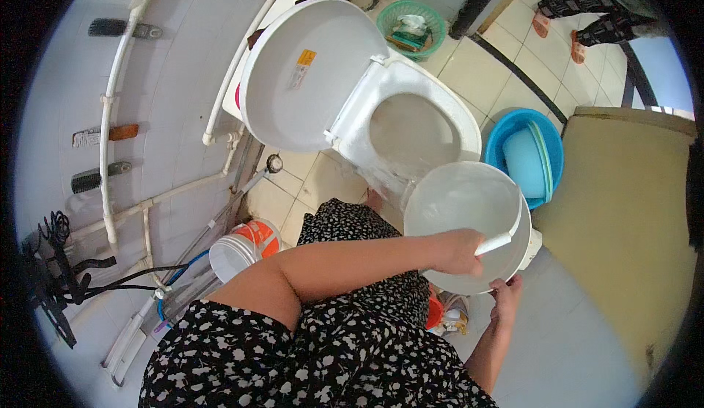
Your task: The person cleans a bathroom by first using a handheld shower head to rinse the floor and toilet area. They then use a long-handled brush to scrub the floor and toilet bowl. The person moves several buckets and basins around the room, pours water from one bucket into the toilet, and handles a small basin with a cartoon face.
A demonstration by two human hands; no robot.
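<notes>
A white bucket (462, 203) is tilted toward the toilet, and water streams from its lip onto the toilet's front and seat. My left hand (458, 252) is closed round the white grip of the bucket's handle (493, 244). Lower down, my right hand (506, 298) grips the bucket's near edge, with part of its fingers hidden behind the wall. The white toilet (469, 126) has its lid (293, 107) raised, with an orange-and-white sticker inside. Cloudy water (414, 133) shows within the seat opening.
A blue basin (559, 148) holding lighter blue basins stands right of the toilet. Behind is a green basket (433, 18) with trash. An orange-and-white pail (268, 236) sits at left, below wall pipes (110, 107). Another person's legs (587, 16) show at far right, beyond a doorway.
</notes>
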